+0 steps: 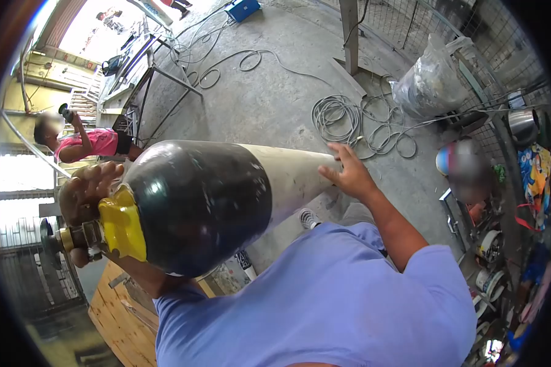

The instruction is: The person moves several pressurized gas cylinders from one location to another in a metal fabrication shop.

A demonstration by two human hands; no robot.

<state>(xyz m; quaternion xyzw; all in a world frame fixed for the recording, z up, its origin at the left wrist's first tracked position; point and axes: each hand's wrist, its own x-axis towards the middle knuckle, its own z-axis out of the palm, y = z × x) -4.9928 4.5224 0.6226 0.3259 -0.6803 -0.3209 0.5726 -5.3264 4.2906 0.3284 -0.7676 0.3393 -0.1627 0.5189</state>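
Note:
A large gas cylinder (205,202) slants across the middle of the head view, its dark shoulder near me and its pale body (288,174) running off to the right. A yellow collar (123,221) surrounds its neck, and a brass valve (82,237) with a dark handwheel sticks out at the left. My left hand (82,192) is curled round the valve end beside the collar; part of it is hidden behind the valve. Against the pale body lies my right hand (354,176), fingers spread and thumb apart. The cylinder's base is hidden from view.
Coiled cable (337,119) and loose hose lie on the concrete floor ahead. A filled plastic bag (431,82) stands by the mesh fence. At left are a person in pink (89,144) and a metal frame bench (128,79). Clutter lines the right; wooden boards (119,306) lie lower left.

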